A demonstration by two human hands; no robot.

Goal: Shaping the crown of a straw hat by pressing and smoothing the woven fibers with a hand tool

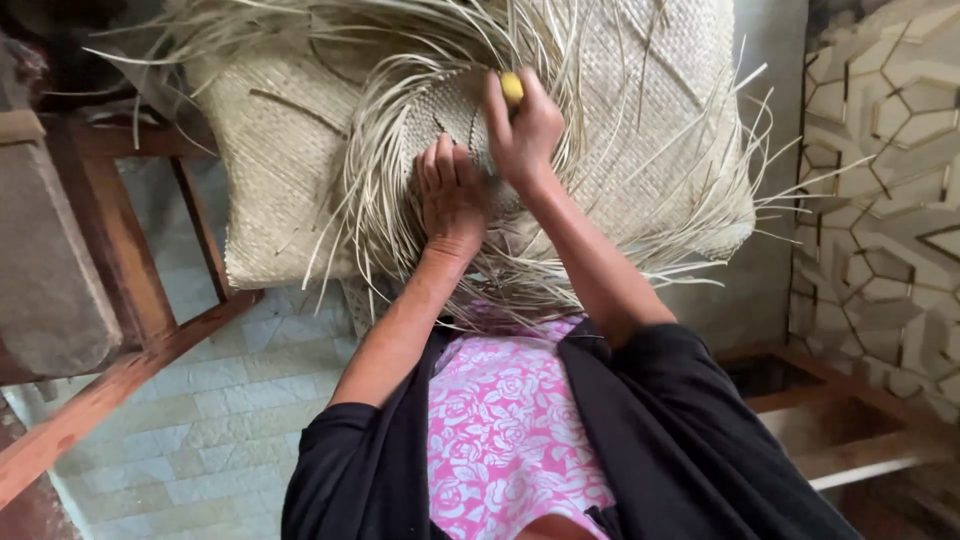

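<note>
A half-woven piece of pale straw [430,110], with many loose strands fanning out around it, lies on a larger woven straw mat [280,190]. My left hand [450,190] presses flat on the woven part, fingers together and pointing away from me. Just to its right, my right hand [522,125] is closed around a small yellow tool [511,88], whose tip sticks out above the fingers and rests against the weave.
A wooden chair frame [130,330] stands at the left over a tiled floor [210,430]. A wall with a hexagon pattern [880,200] rises at the right, with wooden rails [850,440] below it. Loose strands hang over the mat's near edge.
</note>
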